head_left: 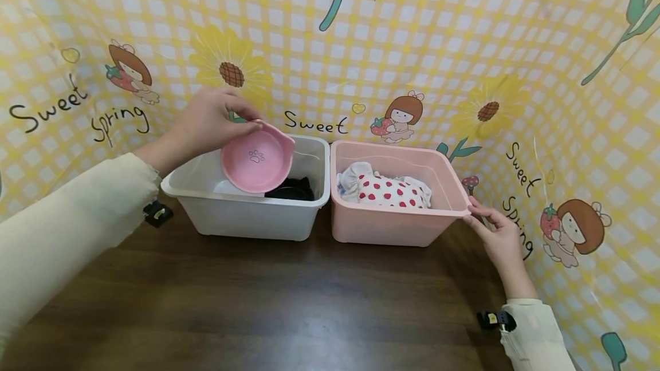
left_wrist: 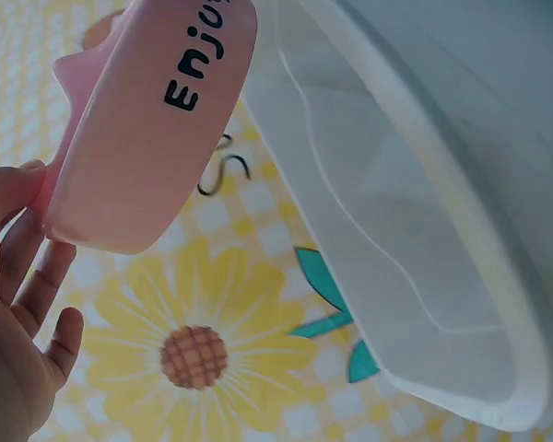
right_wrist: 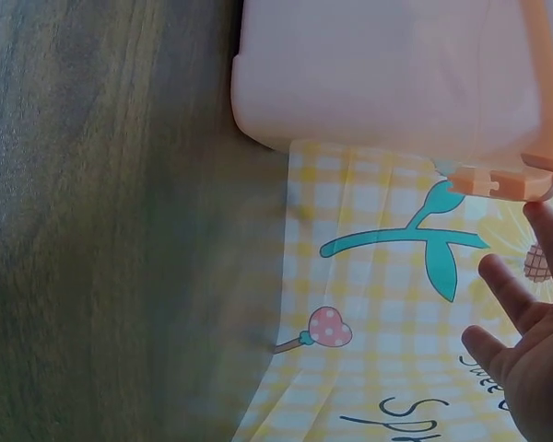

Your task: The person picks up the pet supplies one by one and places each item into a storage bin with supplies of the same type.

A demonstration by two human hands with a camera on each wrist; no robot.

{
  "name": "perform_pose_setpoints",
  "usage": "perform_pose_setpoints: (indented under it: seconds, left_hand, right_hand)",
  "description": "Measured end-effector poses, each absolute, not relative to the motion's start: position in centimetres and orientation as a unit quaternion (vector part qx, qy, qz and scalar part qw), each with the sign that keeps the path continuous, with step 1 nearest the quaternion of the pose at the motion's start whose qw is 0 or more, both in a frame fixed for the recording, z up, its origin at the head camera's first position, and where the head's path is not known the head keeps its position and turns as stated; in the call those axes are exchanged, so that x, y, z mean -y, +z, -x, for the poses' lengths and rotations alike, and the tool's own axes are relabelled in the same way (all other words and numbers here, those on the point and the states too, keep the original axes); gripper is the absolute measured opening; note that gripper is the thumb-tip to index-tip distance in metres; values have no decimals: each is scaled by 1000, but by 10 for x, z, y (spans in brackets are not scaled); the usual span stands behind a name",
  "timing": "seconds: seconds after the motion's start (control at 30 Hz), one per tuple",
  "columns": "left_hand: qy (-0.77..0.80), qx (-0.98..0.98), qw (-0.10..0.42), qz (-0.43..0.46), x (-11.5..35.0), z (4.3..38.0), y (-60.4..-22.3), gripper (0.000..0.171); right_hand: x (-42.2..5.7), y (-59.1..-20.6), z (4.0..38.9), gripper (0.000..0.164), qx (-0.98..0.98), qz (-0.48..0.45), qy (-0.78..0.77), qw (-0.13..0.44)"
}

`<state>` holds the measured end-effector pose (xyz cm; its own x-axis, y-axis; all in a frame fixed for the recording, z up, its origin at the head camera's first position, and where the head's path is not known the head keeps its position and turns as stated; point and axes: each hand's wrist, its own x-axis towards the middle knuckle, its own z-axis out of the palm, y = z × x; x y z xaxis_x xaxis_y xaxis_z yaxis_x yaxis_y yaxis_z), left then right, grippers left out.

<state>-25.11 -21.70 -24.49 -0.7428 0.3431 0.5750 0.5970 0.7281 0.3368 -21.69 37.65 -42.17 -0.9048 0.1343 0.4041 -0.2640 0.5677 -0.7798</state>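
My left hand [head_left: 216,122] pinches the upper edge of a pink pet bowl [head_left: 256,158] between thumb and fingers. The bowl is tilted with its inside facing me, showing a paw print and a pointed ear on the rim. In the left wrist view, its outer wall [left_wrist: 157,120] bears the black letters "Enjoy". It hangs above the white bin [head_left: 252,219], where a black item [head_left: 294,189] lies partly hidden. My right hand [head_left: 500,239] pinches the right front rim corner of the pink bin [head_left: 387,228]; other fingers [right_wrist: 511,290] are spread below the corner.
A white cloth item with red dots [head_left: 394,190] lies in the pink bin. Both bins stand side by side on a dark wooden table [head_left: 309,296]. Behind and beside them hangs a yellow checked cloth [head_left: 309,62] with flowers and cartoon figures.
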Motion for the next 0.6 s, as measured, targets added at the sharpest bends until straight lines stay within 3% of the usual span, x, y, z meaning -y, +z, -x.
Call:
perform_pose_setpoints:
  seconds: [0.33, 0.6]
  left_hand:
    - [-267, 927, 166, 205, 242, 275, -280, 5]
    - [-272, 941, 127, 157, 255, 291, -304, 14]
  right_hand:
    - [-378, -420, 216, 34, 861, -37, 467, 198]
    - [-370, -417, 211, 43, 854, -13, 493, 168]
